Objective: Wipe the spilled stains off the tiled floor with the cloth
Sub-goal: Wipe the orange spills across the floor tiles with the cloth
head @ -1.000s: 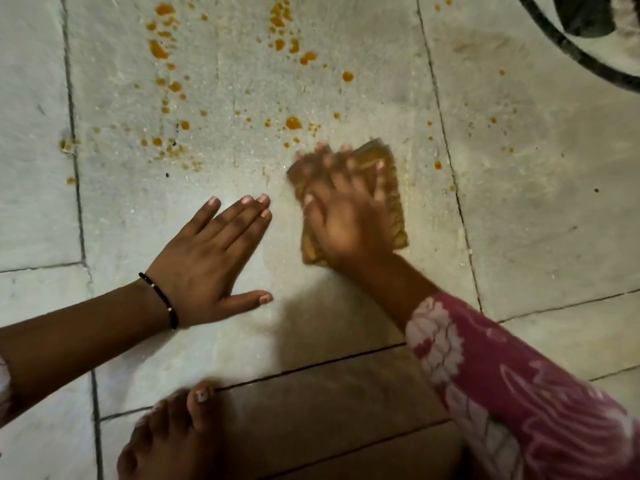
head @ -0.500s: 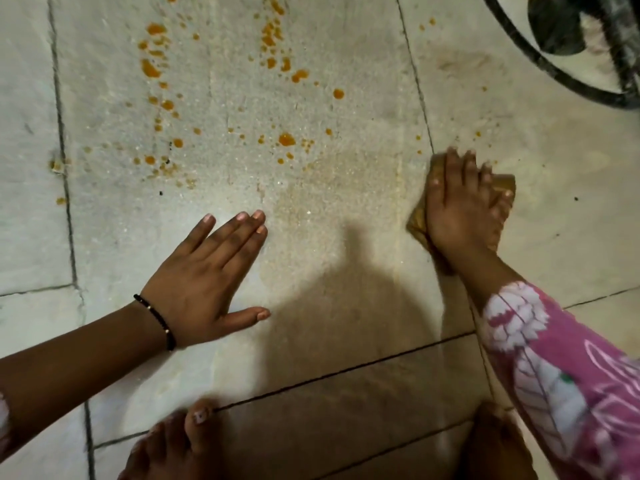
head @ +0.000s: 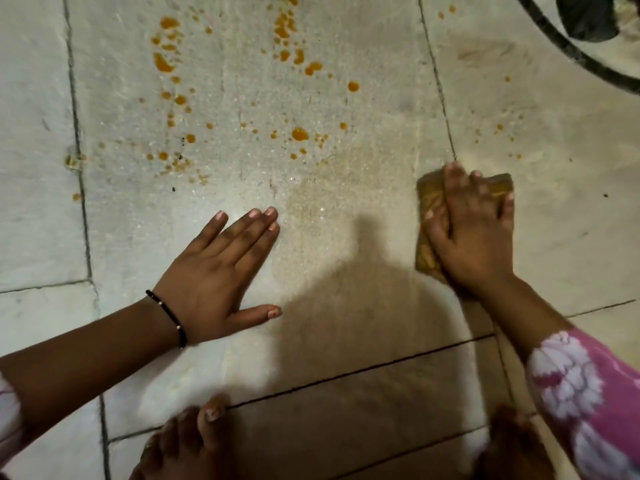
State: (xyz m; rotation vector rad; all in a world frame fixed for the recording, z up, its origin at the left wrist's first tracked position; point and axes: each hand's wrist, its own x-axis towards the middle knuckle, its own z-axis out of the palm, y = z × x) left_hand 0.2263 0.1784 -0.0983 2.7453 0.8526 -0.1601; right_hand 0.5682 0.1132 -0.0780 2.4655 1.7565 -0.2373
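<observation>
Orange stains (head: 300,134) are scattered over the pale tiled floor (head: 346,278), mostly across the upper middle, with a few small drops (head: 499,127) on the tile to the right. A folded brownish-yellow cloth (head: 428,202) lies flat on the floor at the right, on a tile joint. My right hand (head: 471,233) presses down on it with fingers spread, covering most of it. My left hand (head: 221,275) rests flat on the floor at centre left, fingers apart, holding nothing, below the stains. A faint damp smear (head: 311,216) lies between the two hands.
My bare feet (head: 194,441) are at the bottom edge, the right one (head: 512,445) in shadow. A dark curved rim (head: 568,53) of some object and a dark shape (head: 588,19) fill the top right corner. Dark grout lines (head: 440,91) cross the floor.
My right hand has slid the cloth from the middle of the floor to the right, across the tile joint. My left hand has stayed planted.
</observation>
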